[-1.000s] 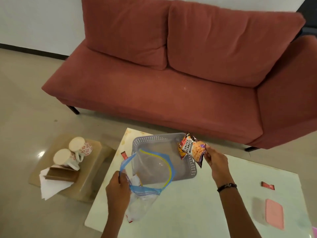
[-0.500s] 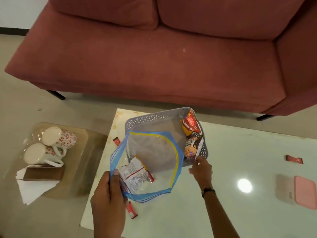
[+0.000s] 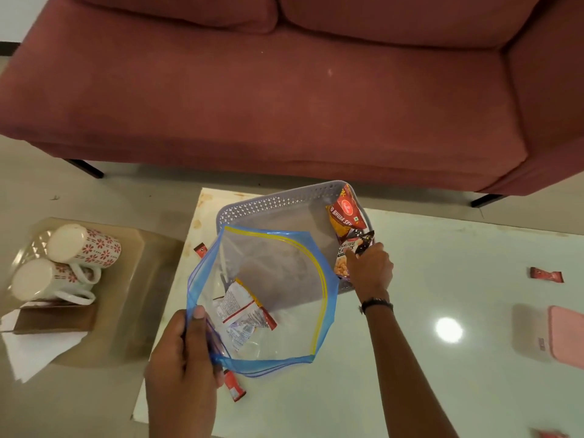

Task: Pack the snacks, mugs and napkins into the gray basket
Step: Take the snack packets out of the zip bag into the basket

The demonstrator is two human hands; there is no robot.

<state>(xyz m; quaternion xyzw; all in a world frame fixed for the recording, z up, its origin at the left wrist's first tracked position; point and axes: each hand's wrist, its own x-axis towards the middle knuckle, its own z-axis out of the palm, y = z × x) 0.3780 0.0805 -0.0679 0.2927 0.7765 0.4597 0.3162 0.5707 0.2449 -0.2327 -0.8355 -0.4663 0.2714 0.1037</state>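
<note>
Gripping the clear blue-rimmed zip bag (image 3: 268,279) in my left hand (image 3: 183,352), my right hand (image 3: 369,267) pinches the dark peanut packet (image 3: 349,251) inside the gray perforated plastic basket (image 3: 278,202).

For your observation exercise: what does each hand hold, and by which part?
Left hand pinches the zip bag at its open rim. Right hand grips the peanut packet's edge in the gray basket.

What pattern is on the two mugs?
Red flower and dash motifs on white, seen on the mugs in the head view.

A red sofa (image 3: 284,99) faces the white table (image 3: 442,279).
</note>
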